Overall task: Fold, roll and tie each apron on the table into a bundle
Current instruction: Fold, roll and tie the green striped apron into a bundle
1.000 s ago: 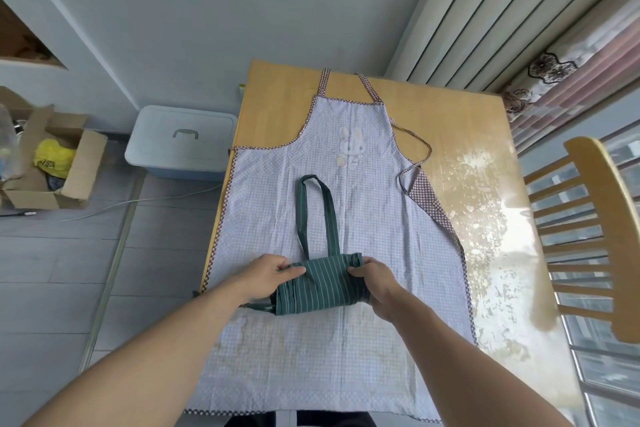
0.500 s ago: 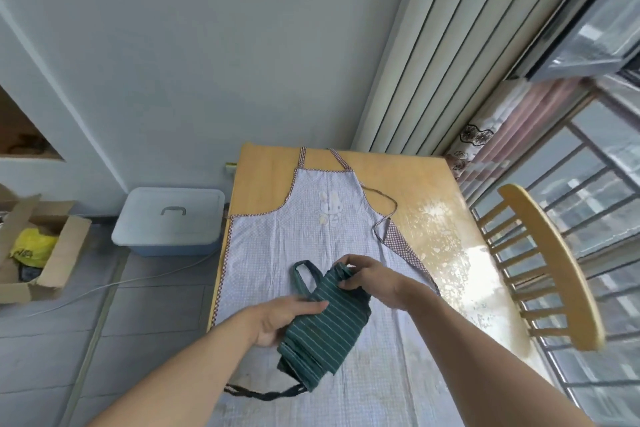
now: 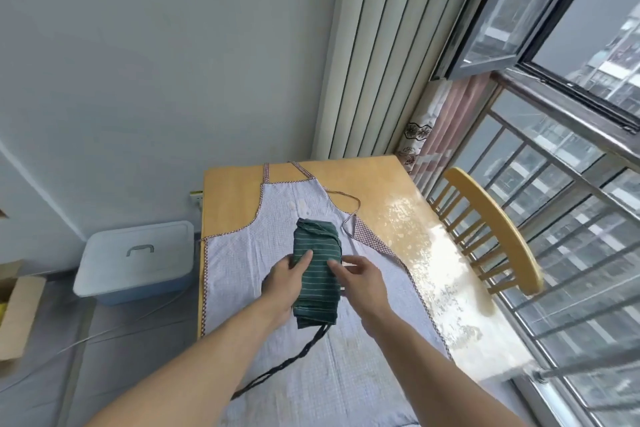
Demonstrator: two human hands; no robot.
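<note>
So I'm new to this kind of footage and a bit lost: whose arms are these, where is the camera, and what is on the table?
There is no machine here. The arms belong to a person with a camera worn on the head, looking forward and down, so you see what they see. The left hand grips a rolled green striped apron from the side, thumb over the top. The right hand is at its other side with fingers extended; contact is unclear. A dark tie strap trails from the roll toward the person. Underneath, a pale checked apron lies spread flat on the wooden table. A wooden chair stands on the right, and a blue lidded box sits on the floor.
</note>
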